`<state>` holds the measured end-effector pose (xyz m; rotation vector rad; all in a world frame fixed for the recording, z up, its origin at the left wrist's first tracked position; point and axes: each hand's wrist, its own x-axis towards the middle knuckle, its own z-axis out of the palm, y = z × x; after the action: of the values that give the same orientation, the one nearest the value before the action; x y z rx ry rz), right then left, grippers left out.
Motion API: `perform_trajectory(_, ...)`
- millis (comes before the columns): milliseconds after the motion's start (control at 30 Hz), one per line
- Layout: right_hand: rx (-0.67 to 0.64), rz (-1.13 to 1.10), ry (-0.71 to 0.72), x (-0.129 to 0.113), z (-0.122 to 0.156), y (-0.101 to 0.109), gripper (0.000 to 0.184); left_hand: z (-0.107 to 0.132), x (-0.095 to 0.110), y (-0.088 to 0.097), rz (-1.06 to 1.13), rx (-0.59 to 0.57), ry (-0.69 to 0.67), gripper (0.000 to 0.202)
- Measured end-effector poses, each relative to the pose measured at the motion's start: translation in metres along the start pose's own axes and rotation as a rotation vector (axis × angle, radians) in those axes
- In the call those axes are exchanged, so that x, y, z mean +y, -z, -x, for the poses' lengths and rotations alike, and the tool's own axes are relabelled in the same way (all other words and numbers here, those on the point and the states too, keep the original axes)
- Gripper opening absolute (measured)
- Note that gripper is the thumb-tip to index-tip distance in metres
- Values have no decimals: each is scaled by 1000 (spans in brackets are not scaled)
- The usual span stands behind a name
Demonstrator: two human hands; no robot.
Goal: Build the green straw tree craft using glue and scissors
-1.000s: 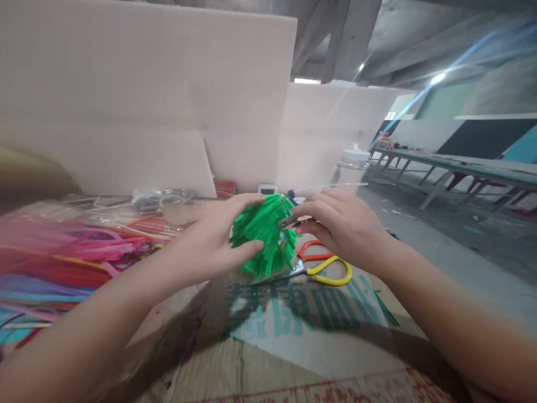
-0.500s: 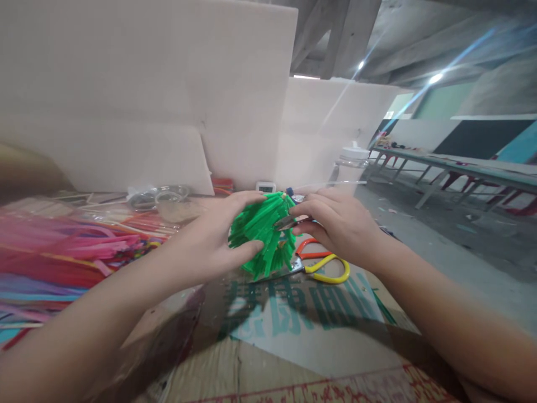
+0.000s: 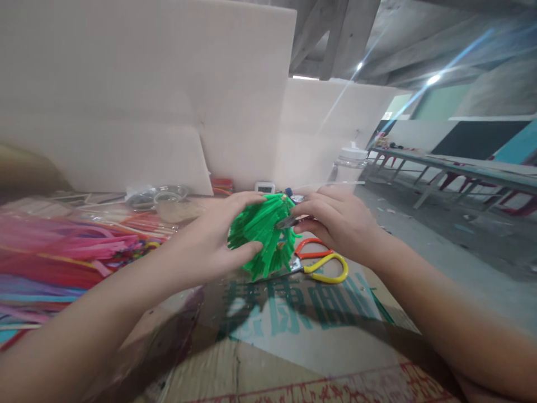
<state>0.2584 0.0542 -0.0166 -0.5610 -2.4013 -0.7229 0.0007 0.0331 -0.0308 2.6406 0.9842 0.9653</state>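
Note:
A spiky green ball of short pipe-cleaner pieces (image 3: 262, 232) is held up above the cardboard. My left hand (image 3: 213, 238) wraps round its left side, thumb below and fingers over the top. My right hand (image 3: 338, 221) is at its right side with the fingers pinched on a small dark metal tool (image 3: 289, 221) whose tip touches the green pieces. What the tool is I cannot make out.
Scissors with a red and a yellow handle (image 3: 321, 266) lie on the printed cardboard (image 3: 302, 330) under the ball. Heaps of pink, red and other coloured pipe cleaners (image 3: 62, 246) fill the left. White foam boards (image 3: 168, 95) stand behind, with clear cups (image 3: 161, 197) and a plastic jar (image 3: 350, 162).
Both hands and the green ball have stayed almost in place. The right hand's pinch has shifted slightly against the ball; the view has drifted a little.

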Motion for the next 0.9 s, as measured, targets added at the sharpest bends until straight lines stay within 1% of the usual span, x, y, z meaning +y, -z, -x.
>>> perform_trajectory(200, 9, 15, 8, 0, 1, -1, 23, -1, 0, 0, -6, 2, 11, 54)
perform_trajectory(733, 30, 2, -1, -2, 1, -4, 17, 0, 0, 0, -13, 4, 1, 54)
perform_trajectory(900, 18, 8, 7, 0, -1, -1, 18, 0, 0, 0, -16, -3, 11, 54)
